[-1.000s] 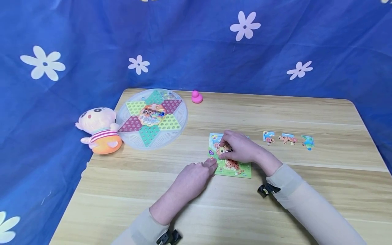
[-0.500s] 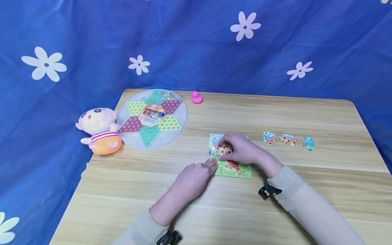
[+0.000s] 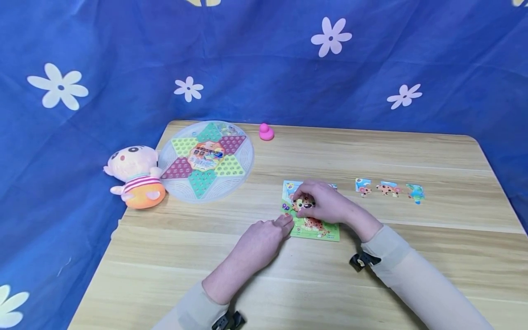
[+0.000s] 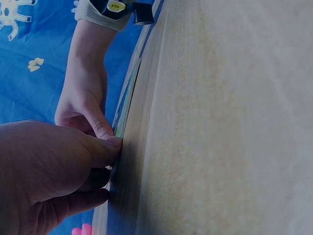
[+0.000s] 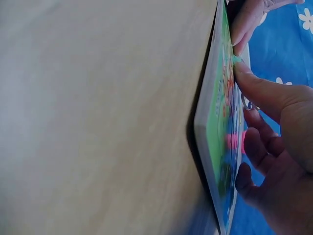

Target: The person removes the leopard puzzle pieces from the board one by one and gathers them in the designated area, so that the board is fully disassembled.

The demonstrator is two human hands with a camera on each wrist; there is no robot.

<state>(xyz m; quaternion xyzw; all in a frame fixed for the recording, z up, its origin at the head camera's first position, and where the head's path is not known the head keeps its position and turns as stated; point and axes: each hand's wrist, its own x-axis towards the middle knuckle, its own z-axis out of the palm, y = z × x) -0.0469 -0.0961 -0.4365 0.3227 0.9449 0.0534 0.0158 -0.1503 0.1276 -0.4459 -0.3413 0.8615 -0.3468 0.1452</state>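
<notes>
Touching the puzzle tray, left hand is unclenched; right hand pinches its leopard piece.

High head view downward, wrist views close

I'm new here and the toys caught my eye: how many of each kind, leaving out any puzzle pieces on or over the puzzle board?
Puzzle board: 1
Loose puzzle pieces, to its right: 3
Star-patterned game board: 1
Plush toy: 1
Small pink toy: 1
Total: 7
</notes>
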